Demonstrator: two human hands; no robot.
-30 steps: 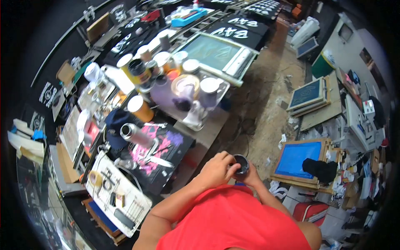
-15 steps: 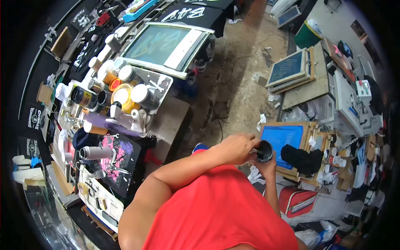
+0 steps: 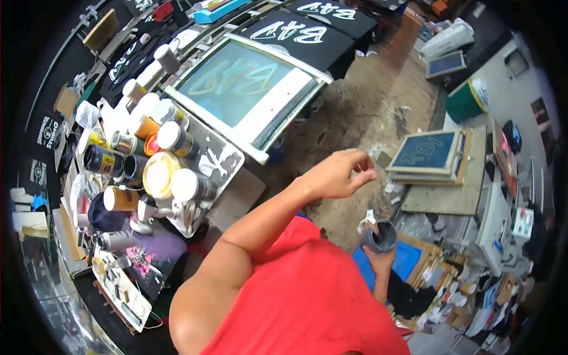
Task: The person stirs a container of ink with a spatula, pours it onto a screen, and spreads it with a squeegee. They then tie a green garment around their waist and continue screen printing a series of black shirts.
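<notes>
Right hand (image 3: 380, 261) wrapped around an open dark jar (image 3: 386, 239).
The jar is held up near the blue screen's (image 3: 409, 258) far edge; left hand (image 3: 344, 173), loosely curled, thumb apart, over the floor (image 3: 378, 89).

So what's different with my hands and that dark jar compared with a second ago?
Your left hand has come off the dark jar and moved forward and to the left, and looks empty. Your right hand still holds the jar. The large printing screen stays where it was; only the camera's view of it shifted.
</notes>
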